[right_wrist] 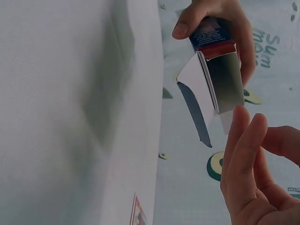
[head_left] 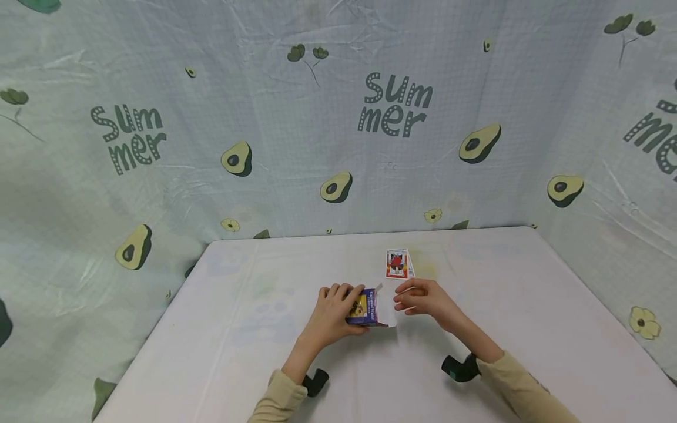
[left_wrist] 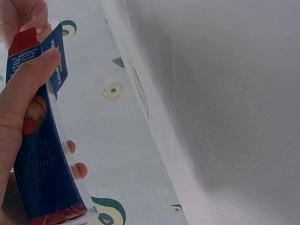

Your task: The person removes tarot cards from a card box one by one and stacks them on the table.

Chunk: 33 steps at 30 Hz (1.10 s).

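Note:
My left hand (head_left: 334,314) grips a blue and yellow card box (head_left: 362,308) by its sides, above the table's middle. In the right wrist view the open end of the card box (right_wrist: 225,79) faces my right hand, its flap (right_wrist: 194,91) folded out. A thin layered edge shows along one inner wall; the rest of the visible inside looks hollow. My right hand (head_left: 423,299) hovers just right of the opening with fingers loosely bent and nothing between them. Beyond the hands lies a red-bordered picture card (head_left: 396,264), overlapping another card beneath it.
A white cloth covers the table (head_left: 264,346). Behind it and at both sides hangs a pale curtain (head_left: 296,129) printed with avocados and lettering. Dark wrist devices (head_left: 459,369) sit at both sleeves, low over the table.

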Each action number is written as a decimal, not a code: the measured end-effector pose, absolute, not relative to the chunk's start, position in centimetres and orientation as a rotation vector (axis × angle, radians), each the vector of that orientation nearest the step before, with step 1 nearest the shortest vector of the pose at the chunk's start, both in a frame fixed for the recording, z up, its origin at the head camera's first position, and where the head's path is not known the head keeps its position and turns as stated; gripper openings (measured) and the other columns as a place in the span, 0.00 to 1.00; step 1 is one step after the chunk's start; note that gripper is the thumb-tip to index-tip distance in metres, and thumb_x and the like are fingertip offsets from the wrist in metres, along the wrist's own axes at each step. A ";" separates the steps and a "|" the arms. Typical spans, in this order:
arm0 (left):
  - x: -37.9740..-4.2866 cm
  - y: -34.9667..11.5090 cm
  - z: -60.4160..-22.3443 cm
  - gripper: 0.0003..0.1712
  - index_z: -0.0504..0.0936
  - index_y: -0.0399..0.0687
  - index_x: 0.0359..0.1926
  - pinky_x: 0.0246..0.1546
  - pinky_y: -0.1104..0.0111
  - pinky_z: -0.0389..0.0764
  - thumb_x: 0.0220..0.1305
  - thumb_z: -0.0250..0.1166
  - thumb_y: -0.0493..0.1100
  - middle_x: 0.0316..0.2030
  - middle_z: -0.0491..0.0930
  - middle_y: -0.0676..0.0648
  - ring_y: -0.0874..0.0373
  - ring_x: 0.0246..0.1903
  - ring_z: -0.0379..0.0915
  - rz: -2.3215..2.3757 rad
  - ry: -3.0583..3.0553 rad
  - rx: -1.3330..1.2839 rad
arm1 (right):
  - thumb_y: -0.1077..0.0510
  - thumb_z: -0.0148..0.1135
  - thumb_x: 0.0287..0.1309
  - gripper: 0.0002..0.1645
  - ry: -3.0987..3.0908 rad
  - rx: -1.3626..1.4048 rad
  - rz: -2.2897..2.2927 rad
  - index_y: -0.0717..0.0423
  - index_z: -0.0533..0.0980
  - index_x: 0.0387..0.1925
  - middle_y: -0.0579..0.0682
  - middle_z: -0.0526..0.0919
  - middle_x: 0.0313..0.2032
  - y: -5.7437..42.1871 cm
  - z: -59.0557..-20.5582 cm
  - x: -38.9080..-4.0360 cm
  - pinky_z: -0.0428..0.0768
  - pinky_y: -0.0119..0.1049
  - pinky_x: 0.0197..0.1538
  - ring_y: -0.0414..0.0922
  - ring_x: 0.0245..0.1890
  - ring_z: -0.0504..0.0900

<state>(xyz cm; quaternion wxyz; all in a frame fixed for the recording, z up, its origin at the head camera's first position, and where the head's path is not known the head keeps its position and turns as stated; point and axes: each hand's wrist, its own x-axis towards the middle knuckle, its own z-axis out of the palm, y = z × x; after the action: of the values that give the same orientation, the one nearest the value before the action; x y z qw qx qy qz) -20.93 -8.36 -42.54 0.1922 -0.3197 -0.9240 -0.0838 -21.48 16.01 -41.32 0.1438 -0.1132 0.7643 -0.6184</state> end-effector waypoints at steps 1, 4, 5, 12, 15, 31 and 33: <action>-20.9 -8.4 -42.5 0.47 0.66 0.53 0.58 0.44 0.60 0.65 0.35 0.70 0.64 0.43 0.72 0.50 0.56 0.42 0.67 -0.237 -2.593 -0.899 | 0.57 0.55 0.57 0.24 2.198 -0.337 -1.782 0.74 0.67 0.48 0.59 0.82 0.39 15.9 -41.3 -21.4 0.79 0.37 0.38 0.41 0.34 0.83; -20.9 -8.4 -42.5 0.47 0.66 0.53 0.58 0.44 0.60 0.65 0.36 0.70 0.64 0.43 0.72 0.50 0.56 0.42 0.67 -0.242 -2.587 -0.905 | 0.57 0.55 0.57 0.23 2.190 -0.352 -1.766 0.74 0.68 0.46 0.59 0.82 0.38 15.7 -41.2 -21.1 0.80 0.37 0.38 0.42 0.34 0.83; -20.9 -8.4 -42.5 0.47 0.66 0.53 0.58 0.44 0.60 0.65 0.36 0.70 0.64 0.43 0.72 0.50 0.56 0.42 0.67 -0.243 -2.586 -0.906 | 0.57 0.55 0.57 0.23 2.190 -0.354 -1.758 0.74 0.68 0.46 0.60 0.82 0.38 15.6 -41.3 -21.1 0.80 0.38 0.38 0.42 0.34 0.83; -20.9 -8.3 -42.5 0.46 0.67 0.53 0.58 0.45 0.60 0.65 0.36 0.70 0.62 0.44 0.72 0.50 0.56 0.42 0.67 -0.275 -2.579 -0.916 | 0.57 0.56 0.57 0.24 2.177 -0.386 -1.729 0.76 0.68 0.46 0.62 0.82 0.37 14.8 -41.7 -21.0 0.80 0.37 0.38 0.43 0.33 0.83; -20.9 -8.3 -42.4 0.45 0.67 0.53 0.58 0.45 0.60 0.65 0.37 0.70 0.62 0.44 0.72 0.50 0.56 0.43 0.67 -0.290 -2.579 -0.919 | 0.56 0.56 0.57 0.25 2.178 -0.387 -1.726 0.75 0.69 0.46 0.62 0.82 0.37 14.5 -41.8 -21.0 0.80 0.37 0.37 0.43 0.32 0.83; -20.9 -8.3 -42.5 0.44 0.67 0.53 0.57 0.46 0.60 0.65 0.38 0.69 0.63 0.44 0.72 0.51 0.57 0.43 0.67 -0.280 -2.571 -0.936 | 0.52 0.57 0.55 0.22 2.260 -0.286 -1.693 0.68 0.74 0.41 0.54 0.84 0.29 13.1 -42.3 -21.4 0.79 0.36 0.30 0.39 0.26 0.80; -20.9 -8.3 -42.5 0.44 0.67 0.53 0.57 0.45 0.60 0.65 0.38 0.69 0.63 0.43 0.72 0.51 0.57 0.42 0.67 -0.282 -2.568 -0.939 | 0.51 0.58 0.55 0.21 2.271 -0.261 -1.690 0.67 0.73 0.40 0.53 0.84 0.28 12.9 -42.3 -21.3 0.79 0.35 0.29 0.39 0.26 0.80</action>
<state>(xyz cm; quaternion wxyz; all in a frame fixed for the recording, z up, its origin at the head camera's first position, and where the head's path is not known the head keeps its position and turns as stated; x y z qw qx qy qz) -20.90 -8.26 -42.51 0.1953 -0.3351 -0.9162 -0.1008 -21.33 12.90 -42.27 0.1491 -0.0908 0.7899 -0.5879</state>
